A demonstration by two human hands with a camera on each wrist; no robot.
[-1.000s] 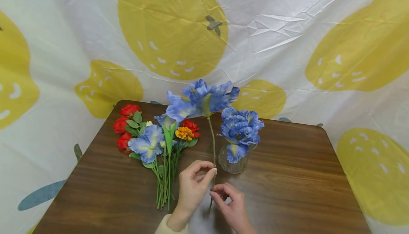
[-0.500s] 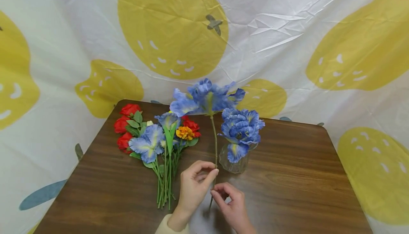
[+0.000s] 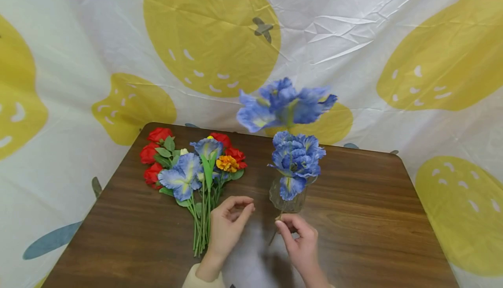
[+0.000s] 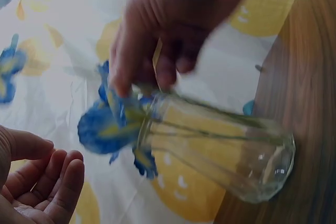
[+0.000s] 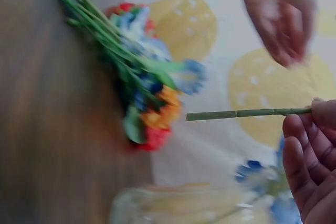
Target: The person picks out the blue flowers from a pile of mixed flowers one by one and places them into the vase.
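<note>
My right hand (image 3: 281,227) pinches the lower end of a green stem (image 5: 241,113) between thumb and fingers. Its blue iris bloom (image 3: 284,103) is raised above the glass vase (image 3: 288,200), which holds another blue flower (image 3: 296,159). The stem passes behind that flower and the vase. My left hand (image 3: 242,208) hovers just left of the vase with its fingers loosely curled around nothing; the left wrist view shows its fingers (image 4: 52,182) empty. A bunch of red, blue and orange flowers (image 3: 192,165) lies on the wooden table (image 3: 353,218) left of my left hand.
The table's far edge meets a white cloth with yellow fruit prints (image 3: 353,39), which hangs behind and around the table. Bare wood lies right of the vase and along the near edge.
My left hand has let go of the stem and drawn slightly left. My right hand has carried the iris up and to the right, so the bloom now stands over the vase.
</note>
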